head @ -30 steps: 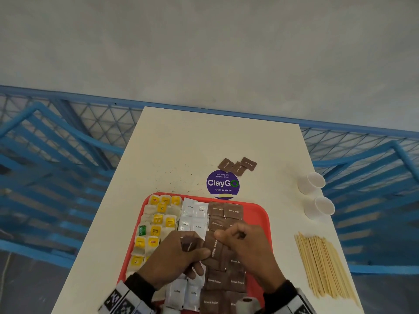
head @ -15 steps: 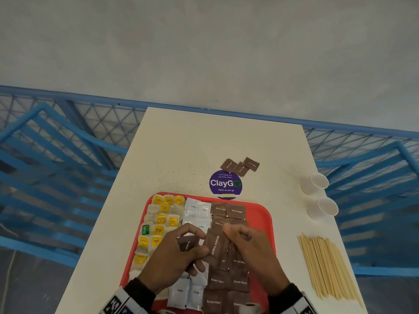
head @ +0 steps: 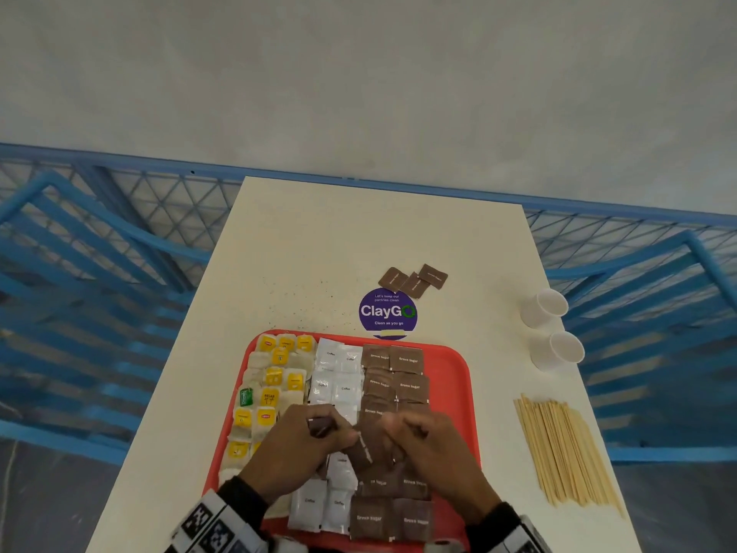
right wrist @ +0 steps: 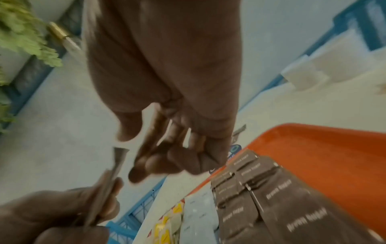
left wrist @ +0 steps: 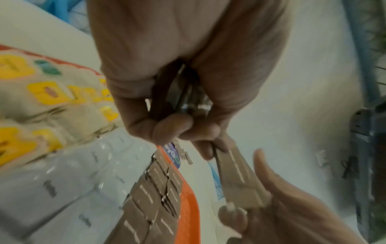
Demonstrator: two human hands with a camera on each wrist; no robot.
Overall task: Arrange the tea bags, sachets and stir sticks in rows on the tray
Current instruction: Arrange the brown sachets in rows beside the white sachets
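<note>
Above the tray, flat brown sachets are pinched by the left hand; the right hand is curled, seemingly empty.

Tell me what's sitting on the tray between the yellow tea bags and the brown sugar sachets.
White coffee sachets lie in a double column between the yellow tea bags and the brown sugar sachets on the red tray. The head view shows this best.
</note>
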